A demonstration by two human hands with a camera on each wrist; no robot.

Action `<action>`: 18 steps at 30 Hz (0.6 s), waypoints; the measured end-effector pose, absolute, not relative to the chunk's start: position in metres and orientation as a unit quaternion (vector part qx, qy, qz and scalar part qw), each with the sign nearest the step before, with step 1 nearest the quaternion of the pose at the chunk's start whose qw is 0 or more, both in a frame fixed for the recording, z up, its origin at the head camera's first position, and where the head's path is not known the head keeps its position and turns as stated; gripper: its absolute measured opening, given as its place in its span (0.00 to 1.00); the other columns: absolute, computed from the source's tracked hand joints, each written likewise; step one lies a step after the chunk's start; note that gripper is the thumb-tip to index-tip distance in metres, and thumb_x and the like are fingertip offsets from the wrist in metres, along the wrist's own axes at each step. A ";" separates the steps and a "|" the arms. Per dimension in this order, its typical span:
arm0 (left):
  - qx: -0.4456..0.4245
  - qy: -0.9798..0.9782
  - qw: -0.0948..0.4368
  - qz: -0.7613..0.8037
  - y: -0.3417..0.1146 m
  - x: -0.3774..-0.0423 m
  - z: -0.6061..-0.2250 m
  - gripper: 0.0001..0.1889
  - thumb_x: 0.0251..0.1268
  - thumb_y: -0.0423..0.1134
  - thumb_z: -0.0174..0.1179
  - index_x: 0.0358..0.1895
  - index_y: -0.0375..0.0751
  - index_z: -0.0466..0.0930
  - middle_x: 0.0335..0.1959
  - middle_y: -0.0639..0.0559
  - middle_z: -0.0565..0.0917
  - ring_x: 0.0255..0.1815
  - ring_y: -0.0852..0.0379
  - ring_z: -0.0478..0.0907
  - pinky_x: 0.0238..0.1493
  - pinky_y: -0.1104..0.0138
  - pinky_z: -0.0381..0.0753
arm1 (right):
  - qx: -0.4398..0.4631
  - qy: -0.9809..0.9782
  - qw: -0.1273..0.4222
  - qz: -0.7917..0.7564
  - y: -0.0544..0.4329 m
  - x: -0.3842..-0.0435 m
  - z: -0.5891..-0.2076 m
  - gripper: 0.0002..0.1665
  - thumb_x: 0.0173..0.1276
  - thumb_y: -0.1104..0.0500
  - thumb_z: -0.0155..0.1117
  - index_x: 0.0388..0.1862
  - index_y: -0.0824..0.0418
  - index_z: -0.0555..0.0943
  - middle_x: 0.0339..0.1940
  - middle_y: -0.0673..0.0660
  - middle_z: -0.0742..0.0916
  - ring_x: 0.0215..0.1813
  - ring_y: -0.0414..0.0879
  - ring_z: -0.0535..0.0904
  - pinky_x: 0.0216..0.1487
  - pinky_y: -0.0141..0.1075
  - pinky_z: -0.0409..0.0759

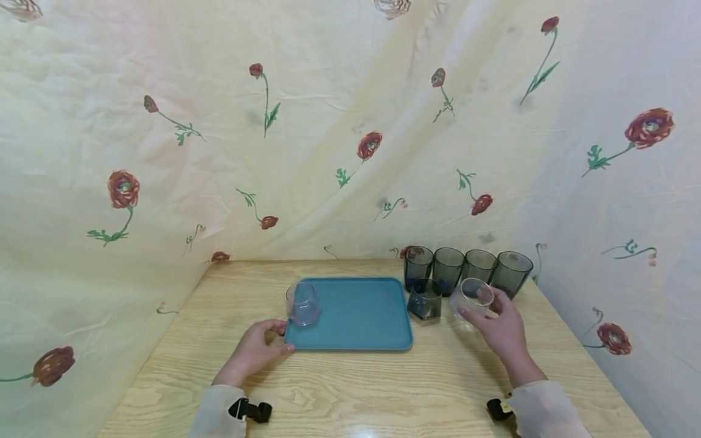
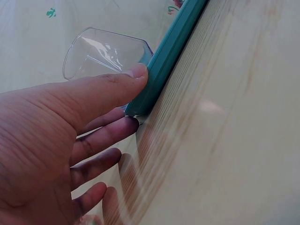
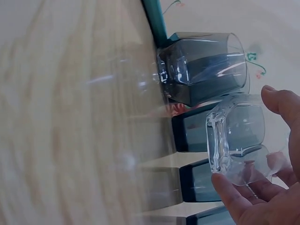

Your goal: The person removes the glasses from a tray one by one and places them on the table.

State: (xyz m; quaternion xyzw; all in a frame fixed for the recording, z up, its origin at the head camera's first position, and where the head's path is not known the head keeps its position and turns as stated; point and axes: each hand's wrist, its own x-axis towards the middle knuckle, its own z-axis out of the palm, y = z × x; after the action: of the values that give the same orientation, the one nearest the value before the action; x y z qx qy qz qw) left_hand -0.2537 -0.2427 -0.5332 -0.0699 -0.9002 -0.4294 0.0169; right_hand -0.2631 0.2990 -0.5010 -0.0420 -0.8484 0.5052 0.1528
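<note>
My left hand [image 1: 257, 350] holds the front left corner of the blue tray [image 1: 356, 313]; in the left wrist view the thumb lies on its rim and the other fingers are below. A clear stemless glass [image 1: 303, 307] stands upright at the tray's left end. In my right hand [image 1: 504, 331] is a clear faceted glass [image 3: 234, 131], pinched between thumb and fingers and lifted off the table. Just left of it, a short smoky glass [image 1: 425, 303] stands beside the tray's right edge.
Several tall smoky glasses [image 1: 449, 271] stand in a row at the back right, close behind the held glass. The wooden table [image 1: 356, 389] ends at a flower-patterned cloth [image 1: 323, 152] at the back and sides.
</note>
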 end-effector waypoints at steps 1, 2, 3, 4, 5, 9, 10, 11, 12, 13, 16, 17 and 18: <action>-0.070 -0.900 0.017 -0.429 -0.243 -0.254 -0.533 0.29 0.57 0.45 0.81 0.61 0.43 0.84 0.48 0.56 0.85 0.64 0.45 0.77 0.70 0.37 0.67 | -0.045 -0.851 0.148 0.501 0.299 -0.263 -0.502 0.53 0.63 0.40 0.80 0.79 0.59 0.66 0.73 0.67 0.76 0.70 0.63 0.70 0.46 0.22 0.74; -0.070 -0.901 0.017 -0.429 -0.243 -0.254 -0.533 0.29 0.57 0.45 0.81 0.61 0.43 0.84 0.48 0.56 0.85 0.64 0.45 0.77 0.70 0.37 0.67 | -0.046 -0.854 0.144 0.497 0.300 -0.264 -0.503 0.54 0.63 0.39 0.79 0.80 0.59 0.66 0.74 0.68 0.75 0.71 0.64 0.69 0.45 0.22 0.74; -0.070 -0.901 0.017 -0.428 -0.242 -0.254 -0.533 0.29 0.57 0.45 0.81 0.61 0.43 0.84 0.48 0.56 0.85 0.64 0.45 0.77 0.70 0.37 0.67 | -0.047 -0.858 0.140 0.492 0.300 -0.265 -0.504 0.55 0.63 0.38 0.79 0.80 0.58 0.65 0.74 0.68 0.75 0.71 0.65 0.69 0.45 0.22 0.74; -0.069 -0.901 0.017 -0.427 -0.242 -0.254 -0.533 0.29 0.57 0.45 0.81 0.61 0.43 0.84 0.48 0.56 0.85 0.64 0.45 0.77 0.70 0.37 0.67 | -0.048 -0.860 0.137 0.489 0.300 -0.265 -0.505 0.55 0.63 0.38 0.79 0.81 0.58 0.65 0.75 0.68 0.74 0.72 0.66 0.68 0.46 0.22 0.73; -0.069 -0.901 0.016 -0.427 -0.242 -0.254 -0.532 0.29 0.57 0.44 0.81 0.62 0.43 0.84 0.48 0.56 0.85 0.64 0.45 0.77 0.70 0.37 0.66 | -0.048 -0.862 0.135 0.486 0.301 -0.266 -0.506 0.55 0.63 0.38 0.79 0.81 0.57 0.64 0.75 0.68 0.74 0.72 0.66 0.68 0.46 0.22 0.73; -0.067 -0.902 0.015 -0.426 -0.241 -0.253 -0.531 0.29 0.57 0.44 0.81 0.62 0.42 0.83 0.48 0.56 0.85 0.63 0.45 0.77 0.70 0.37 0.67 | -0.048 -0.867 0.128 0.480 0.303 -0.267 -0.508 0.57 0.63 0.37 0.79 0.82 0.58 0.63 0.75 0.69 0.74 0.73 0.67 0.68 0.48 0.27 0.75; -0.067 -0.902 0.015 -0.426 -0.241 -0.253 -0.531 0.29 0.57 0.44 0.81 0.62 0.42 0.83 0.48 0.56 0.85 0.63 0.45 0.77 0.70 0.37 0.67 | -0.048 -0.868 0.125 0.479 0.303 -0.268 -0.509 0.58 0.63 0.37 0.79 0.82 0.58 0.63 0.75 0.69 0.74 0.73 0.68 0.68 0.49 0.30 0.76; -0.066 -0.902 0.014 -0.427 -0.241 -0.253 -0.531 0.29 0.57 0.44 0.81 0.62 0.42 0.83 0.48 0.55 0.85 0.63 0.45 0.77 0.70 0.37 0.67 | -0.049 -0.869 0.122 0.478 0.304 -0.268 -0.509 0.58 0.63 0.37 0.79 0.83 0.59 0.62 0.75 0.69 0.73 0.73 0.68 0.68 0.50 0.32 0.76; -0.067 -0.902 0.014 -0.427 -0.241 -0.253 -0.530 0.29 0.57 0.44 0.81 0.62 0.42 0.83 0.48 0.55 0.85 0.63 0.45 0.77 0.70 0.37 0.67 | -0.050 -0.870 0.118 0.476 0.304 -0.269 -0.510 0.59 0.63 0.37 0.78 0.83 0.59 0.62 0.75 0.70 0.73 0.72 0.68 0.68 0.50 0.35 0.77; -0.067 -0.901 0.014 -0.429 -0.241 -0.252 -0.530 0.29 0.57 0.43 0.81 0.62 0.42 0.83 0.48 0.55 0.85 0.63 0.45 0.77 0.70 0.37 0.67 | -0.050 -0.871 0.115 0.475 0.304 -0.269 -0.510 0.59 0.63 0.36 0.78 0.83 0.60 0.62 0.75 0.70 0.73 0.72 0.68 0.69 0.51 0.39 0.78; -0.069 -0.900 0.013 -0.429 -0.241 -0.252 -0.530 0.29 0.57 0.43 0.81 0.62 0.41 0.83 0.48 0.55 0.85 0.63 0.44 0.77 0.70 0.37 0.67 | -0.047 -0.874 0.106 0.472 0.304 -0.269 -0.512 0.60 0.63 0.36 0.78 0.83 0.61 0.61 0.75 0.71 0.73 0.71 0.68 0.69 0.55 0.48 0.79; -0.068 -0.900 0.012 -0.430 -0.241 -0.252 -0.531 0.29 0.57 0.43 0.81 0.62 0.41 0.83 0.48 0.55 0.85 0.63 0.45 0.77 0.70 0.37 0.66 | -0.046 -0.875 0.103 0.471 0.304 -0.269 -0.513 0.60 0.63 0.36 0.78 0.83 0.61 0.61 0.74 0.71 0.73 0.71 0.68 0.69 0.57 0.51 0.78; -0.067 -0.901 0.011 -0.429 -0.241 -0.252 -0.531 0.29 0.57 0.43 0.81 0.62 0.42 0.83 0.48 0.56 0.85 0.63 0.45 0.77 0.71 0.37 0.66 | -0.045 -0.875 0.101 0.471 0.304 -0.269 -0.513 0.60 0.64 0.36 0.78 0.83 0.62 0.61 0.74 0.72 0.73 0.72 0.69 0.68 0.59 0.54 0.77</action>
State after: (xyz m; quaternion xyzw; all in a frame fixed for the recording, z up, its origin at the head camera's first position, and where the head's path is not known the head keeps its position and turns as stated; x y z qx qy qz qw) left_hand -0.2523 -0.2411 -0.5311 -0.0669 -0.9008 -0.4289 0.0108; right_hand -0.2692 0.3044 -0.5131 -0.0445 -0.8754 0.4706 0.1008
